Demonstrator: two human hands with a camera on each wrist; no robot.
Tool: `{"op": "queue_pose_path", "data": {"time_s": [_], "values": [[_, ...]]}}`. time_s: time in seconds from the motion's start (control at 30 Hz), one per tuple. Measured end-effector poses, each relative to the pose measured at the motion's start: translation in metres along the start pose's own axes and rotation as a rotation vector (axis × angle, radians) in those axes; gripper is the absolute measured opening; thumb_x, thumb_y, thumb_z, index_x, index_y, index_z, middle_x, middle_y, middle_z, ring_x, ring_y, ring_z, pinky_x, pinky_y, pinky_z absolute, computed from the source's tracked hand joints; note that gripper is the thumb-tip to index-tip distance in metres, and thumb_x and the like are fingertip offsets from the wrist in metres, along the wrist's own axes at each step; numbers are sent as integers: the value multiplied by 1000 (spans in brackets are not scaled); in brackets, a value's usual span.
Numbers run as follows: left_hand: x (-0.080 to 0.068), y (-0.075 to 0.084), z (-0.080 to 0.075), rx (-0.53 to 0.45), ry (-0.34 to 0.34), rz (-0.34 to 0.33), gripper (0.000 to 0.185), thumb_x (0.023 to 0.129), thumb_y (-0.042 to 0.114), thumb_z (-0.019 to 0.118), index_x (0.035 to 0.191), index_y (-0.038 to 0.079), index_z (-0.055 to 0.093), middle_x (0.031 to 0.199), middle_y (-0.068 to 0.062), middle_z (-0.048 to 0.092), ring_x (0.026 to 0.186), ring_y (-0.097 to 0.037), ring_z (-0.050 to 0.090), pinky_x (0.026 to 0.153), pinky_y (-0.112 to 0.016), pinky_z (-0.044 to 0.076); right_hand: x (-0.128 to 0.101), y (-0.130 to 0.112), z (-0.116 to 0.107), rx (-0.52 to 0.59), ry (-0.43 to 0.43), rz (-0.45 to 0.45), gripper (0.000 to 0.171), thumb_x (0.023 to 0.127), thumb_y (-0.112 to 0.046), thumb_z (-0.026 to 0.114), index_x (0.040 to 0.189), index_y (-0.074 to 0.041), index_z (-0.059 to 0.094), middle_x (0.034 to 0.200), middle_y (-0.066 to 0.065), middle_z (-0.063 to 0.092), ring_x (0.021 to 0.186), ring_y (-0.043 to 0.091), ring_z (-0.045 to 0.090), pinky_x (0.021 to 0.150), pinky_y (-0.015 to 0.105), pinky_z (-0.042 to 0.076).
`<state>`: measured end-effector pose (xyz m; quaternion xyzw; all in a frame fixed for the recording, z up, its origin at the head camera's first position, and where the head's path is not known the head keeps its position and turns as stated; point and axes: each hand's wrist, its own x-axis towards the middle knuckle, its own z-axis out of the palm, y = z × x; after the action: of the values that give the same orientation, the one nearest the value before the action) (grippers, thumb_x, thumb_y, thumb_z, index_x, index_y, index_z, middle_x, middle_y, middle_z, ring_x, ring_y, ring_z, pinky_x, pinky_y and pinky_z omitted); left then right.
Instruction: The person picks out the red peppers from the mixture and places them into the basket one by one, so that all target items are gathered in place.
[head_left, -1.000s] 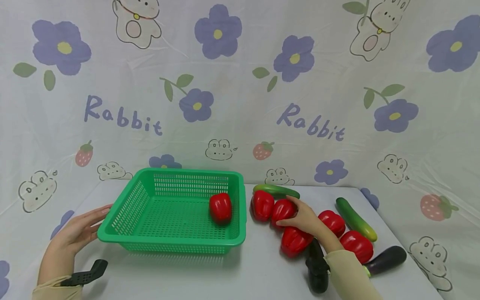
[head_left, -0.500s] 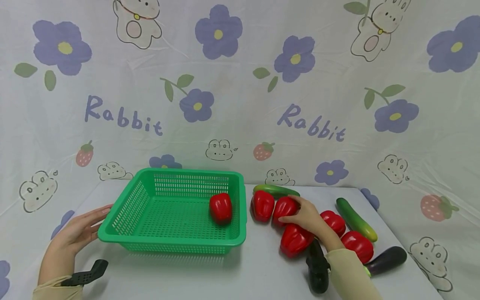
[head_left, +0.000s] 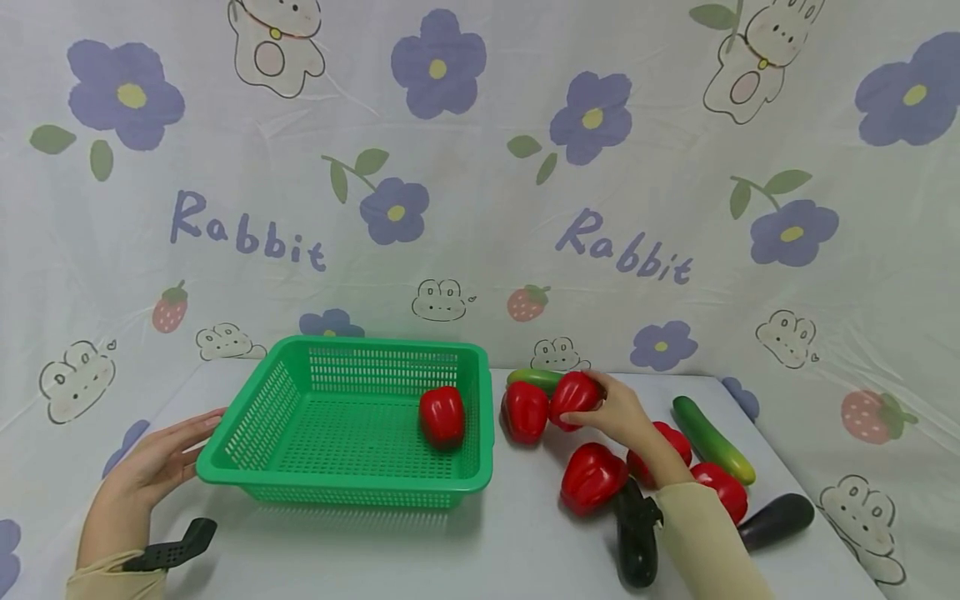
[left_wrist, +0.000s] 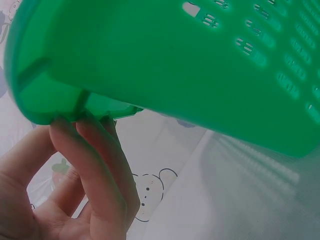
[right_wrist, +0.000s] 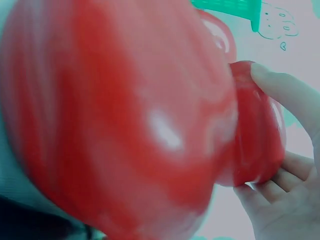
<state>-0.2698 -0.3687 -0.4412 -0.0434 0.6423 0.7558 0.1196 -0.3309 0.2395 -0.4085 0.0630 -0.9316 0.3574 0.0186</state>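
Our right hand (head_left: 618, 411) grips a red bell pepper (head_left: 573, 399), fingers and thumb curled round it, and holds it lifted just above the table, close beside another red pepper (head_left: 524, 410) that stands near the basket's right wall; in the right wrist view the held pepper (right_wrist: 257, 125) sits between our thumb and fingers (right_wrist: 270, 192), with a larger red pepper blurred in front of it. Our left hand (head_left: 153, 463) lies with straight, relaxed fingers against the left end of the green plastic basket (head_left: 255, 467), and the left wrist view shows our fingertips (left_wrist: 80, 125) touching the underside of the basket's rim (left_wrist: 45, 107). We see the white table (head_left: 487, 550) under everything and the flowered rabbit cloth (head_left: 480, 167) hung behind it. Inside the basket, toward its right wall, stands one red pepper (head_left: 441, 416). To the right of the basket lie the loose vegetables: a red pepper (head_left: 592, 478) nearest us, two more red ones partly hidden behind our right forearm, a dark eggplant (head_left: 636, 537) touching our sleeve, a second eggplant (head_left: 776, 520) farther right, a green cucumber (head_left: 712, 438) slanting beside them, and another cucumber (head_left: 534, 377) at the back, partly hidden by the peppers. A small black clip (head_left: 171, 550) juts from our left wrist.
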Motion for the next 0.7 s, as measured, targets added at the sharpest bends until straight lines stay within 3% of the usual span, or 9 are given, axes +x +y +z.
{"op": "queue_pose_path", "data": {"time_s": [0.33, 0.7], "values": [[1, 0, 1, 11, 7, 2, 20, 92, 21, 54, 102, 30, 69, 99, 20, 65, 90, -4, 62, 78, -27, 53, 10, -15, -9, 88, 19, -61, 85, 71, -34, 77, 139, -10, 33, 130, 15, 49, 110, 31, 50, 82, 39, 52], [-4, 4, 4, 0, -2, -7, 20, 92, 22, 54, 104, 30, 68, 98, 21, 65, 90, -3, 61, 78, -27, 52, 20, -51, -3, 127, -4, -101, 84, 71, -31, 77, 140, -11, 33, 133, 14, 46, 116, 32, 47, 86, 42, 50]]}}
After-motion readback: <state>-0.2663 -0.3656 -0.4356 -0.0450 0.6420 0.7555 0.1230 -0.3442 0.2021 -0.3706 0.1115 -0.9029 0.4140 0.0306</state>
